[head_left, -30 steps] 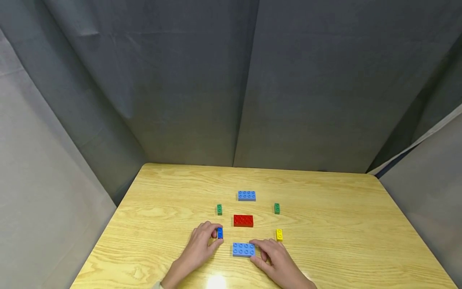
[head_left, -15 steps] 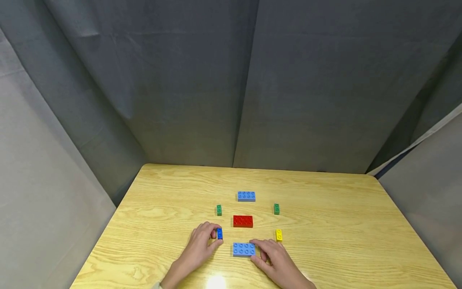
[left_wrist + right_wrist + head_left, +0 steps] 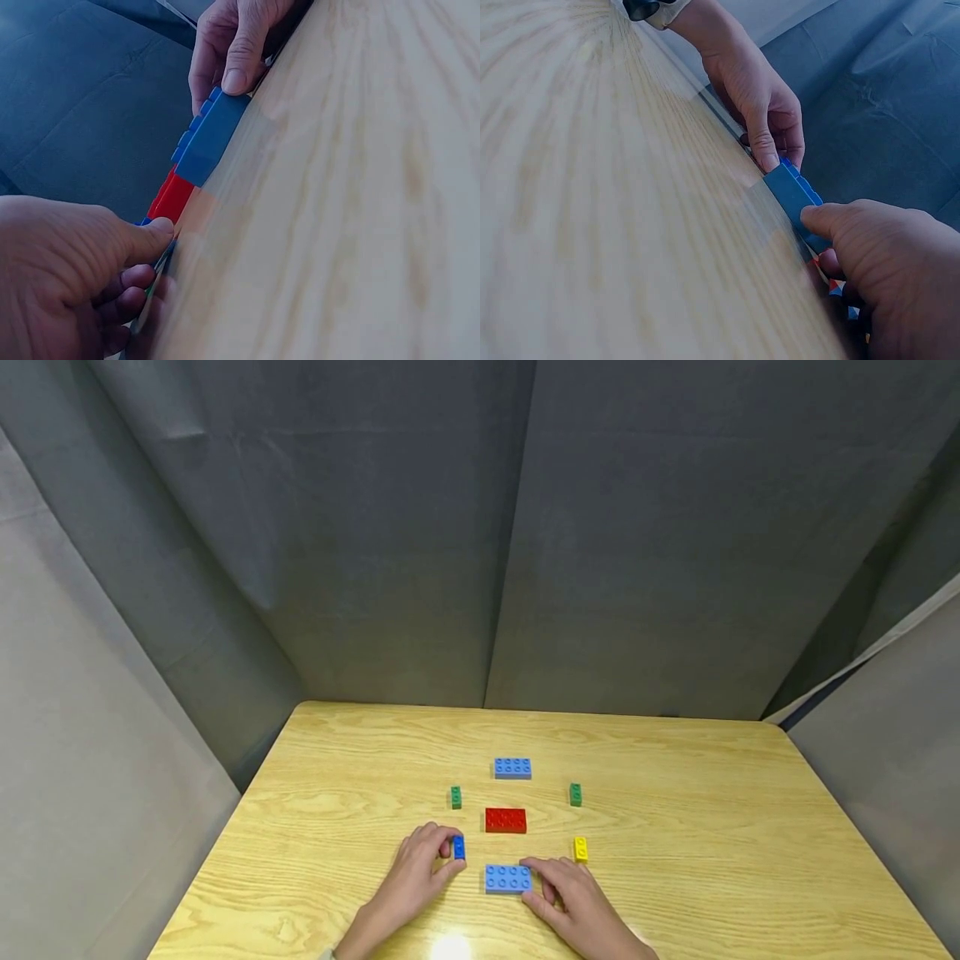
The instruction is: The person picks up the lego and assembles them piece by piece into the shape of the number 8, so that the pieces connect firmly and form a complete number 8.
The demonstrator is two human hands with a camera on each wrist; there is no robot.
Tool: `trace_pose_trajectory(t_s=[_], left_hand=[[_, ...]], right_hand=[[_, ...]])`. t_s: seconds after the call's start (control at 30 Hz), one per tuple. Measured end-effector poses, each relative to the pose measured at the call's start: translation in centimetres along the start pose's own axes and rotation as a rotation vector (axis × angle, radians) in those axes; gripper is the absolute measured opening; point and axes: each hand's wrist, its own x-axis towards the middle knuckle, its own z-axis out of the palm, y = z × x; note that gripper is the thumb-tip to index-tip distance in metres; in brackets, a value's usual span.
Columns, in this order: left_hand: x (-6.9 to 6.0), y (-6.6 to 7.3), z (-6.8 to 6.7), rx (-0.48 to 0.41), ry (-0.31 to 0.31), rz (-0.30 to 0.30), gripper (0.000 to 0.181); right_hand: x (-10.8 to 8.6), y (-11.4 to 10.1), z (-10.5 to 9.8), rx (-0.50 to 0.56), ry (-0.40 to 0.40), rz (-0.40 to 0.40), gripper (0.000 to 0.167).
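Observation:
Between the thumb and fingertips of my left hand is a small dark blue toy brick with two studs, standing lengthwise on the table. My right hand pinches the right end of a larger light blue brick, its studs facing up. In the right wrist view that light blue brick lies flat, with my right thumb on its near edge. From the left wrist view my left fingers mostly hide the small blue brick. A red brick sits just beyond both hands.
Farther back lies another light blue brick. One green brick stands at the left, another green brick at the right. A yellow brick is close beyond my right hand. Grey curtains surround the wooden table.

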Motion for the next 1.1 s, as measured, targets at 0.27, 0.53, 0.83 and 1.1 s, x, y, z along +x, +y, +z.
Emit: trace_pose_trajectory(t_s=[0.27,0.53,0.83,1.1], left_hand=[[-0.1,0.3,0.0,-0.026,-0.025,0.008,0.033],[-0.2,0.7,-0.2,-0.026,-0.043,-0.007,0.031],[-0.4,1.3,-0.2,-0.006,-0.034,0.013,0.033],[-0.6,1.5,-0.1,0.006,-0.054,-0.007,0.034]], right_hand=[[0.0,-0.1,-0.1,0.010,-0.023,0.027,0.045],[0.2,0.3,0.2,-0.009,-0.019,0.032,0.045],[0.2,0.4,0.2,-0.019,-0.008,0.036,0.045],[0.0,0.2,0.2,-0.010,0.006,0.016,0.043]])
